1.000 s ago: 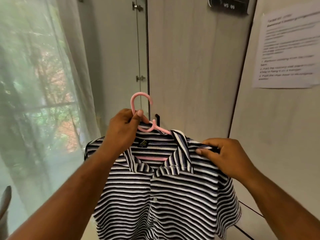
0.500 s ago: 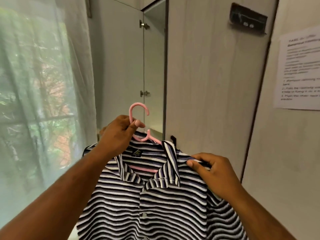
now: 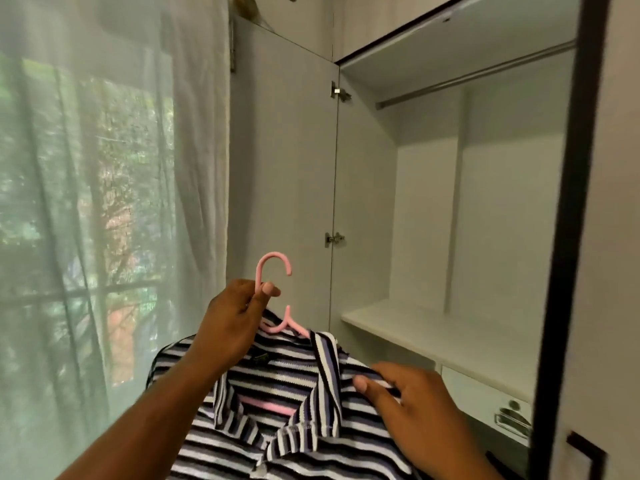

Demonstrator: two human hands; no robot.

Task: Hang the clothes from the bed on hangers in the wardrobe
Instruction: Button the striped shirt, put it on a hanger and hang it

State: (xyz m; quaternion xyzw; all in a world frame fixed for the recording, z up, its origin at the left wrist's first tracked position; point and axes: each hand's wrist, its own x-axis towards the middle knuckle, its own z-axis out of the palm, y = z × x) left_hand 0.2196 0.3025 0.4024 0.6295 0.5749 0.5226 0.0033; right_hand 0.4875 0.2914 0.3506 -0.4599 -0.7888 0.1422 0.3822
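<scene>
A black, white and blue striped collared shirt [image 3: 298, 441] hangs on a pink plastic hanger [image 3: 273, 271] in front of me. My left hand [image 3: 232, 323] grips the hanger's neck just below the hook, thumb on top. My right hand [image 3: 405, 400] pinches the shirt's right shoulder beside the collar. The open wardrobe [image 3: 485, 202] stands ahead to the right, with a bare metal rail [image 3: 474, 76] under its top shelf, well above and right of the hook.
The wardrobe's left door [image 3: 280, 174] stands open next to a sheer white curtain [image 3: 104, 202] over a window. A white shelf [image 3: 433, 337] and a drawer with a metal handle [image 3: 509, 417] sit low inside. A dark-edged door [image 3: 568, 237] borders the right.
My view has swung right and up, from the closed door panel to the open wardrobe interior. Both hands keep the same holds and carry the shirt along towards the opening.
</scene>
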